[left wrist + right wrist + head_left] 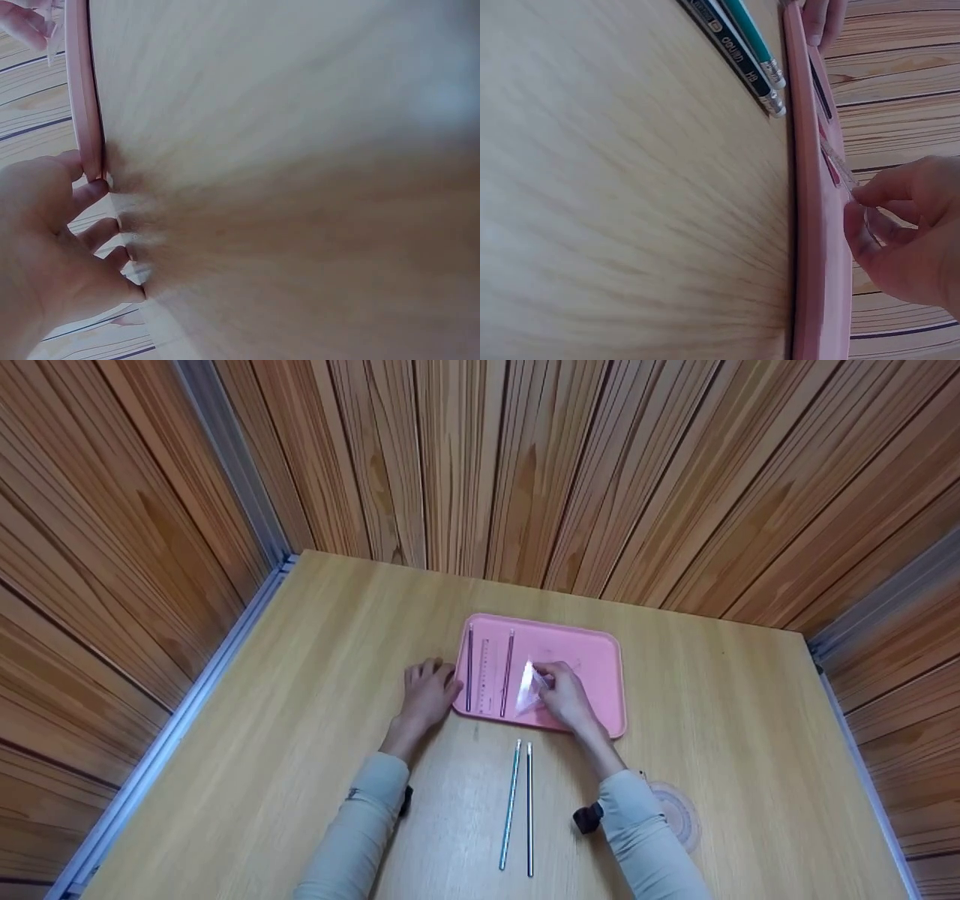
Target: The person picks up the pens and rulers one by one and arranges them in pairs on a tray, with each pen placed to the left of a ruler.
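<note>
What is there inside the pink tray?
Inside the pink tray lie two pencils with a clear ruler between them. The right hand holds a clear set square over it. Whatever is under that hand cannot be seen.

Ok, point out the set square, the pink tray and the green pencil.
Set square (529,692): head view, on its clear, uncovered face.
Pink tray (599,675): head view, on the bare floor at its right side.
Green pencil (751,32): right wrist view, on its painted shaft.
</note>
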### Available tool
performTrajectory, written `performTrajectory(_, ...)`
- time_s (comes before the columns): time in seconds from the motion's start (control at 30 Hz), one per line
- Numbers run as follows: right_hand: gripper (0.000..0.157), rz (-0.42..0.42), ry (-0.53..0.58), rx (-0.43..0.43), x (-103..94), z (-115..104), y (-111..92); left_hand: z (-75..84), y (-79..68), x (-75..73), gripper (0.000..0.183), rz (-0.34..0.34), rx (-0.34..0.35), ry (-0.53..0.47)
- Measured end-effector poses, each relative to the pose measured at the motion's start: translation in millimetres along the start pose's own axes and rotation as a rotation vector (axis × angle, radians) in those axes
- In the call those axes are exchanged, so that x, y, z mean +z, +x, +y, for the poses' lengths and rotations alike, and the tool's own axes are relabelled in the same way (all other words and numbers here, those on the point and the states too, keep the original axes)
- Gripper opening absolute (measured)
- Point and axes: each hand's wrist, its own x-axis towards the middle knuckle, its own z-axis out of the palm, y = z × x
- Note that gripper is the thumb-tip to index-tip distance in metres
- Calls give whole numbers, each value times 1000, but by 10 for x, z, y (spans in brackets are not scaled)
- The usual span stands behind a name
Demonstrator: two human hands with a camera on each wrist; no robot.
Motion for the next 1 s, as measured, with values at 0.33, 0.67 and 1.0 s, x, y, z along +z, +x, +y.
performTrajectory(0.33, 50, -16, -95, -25, 121, 102, 63, 4, -23, -8, 43, -5, 11, -3)
performTrajectory(0.67, 39, 8, -106, -83, 171, 139, 69, -10, -15, -17, 42, -25, -9, -21)
performTrajectory(1.0, 33, 74, -96, -119, 171, 136, 12, -12, -6, -14, 42, -13, 7, -14)
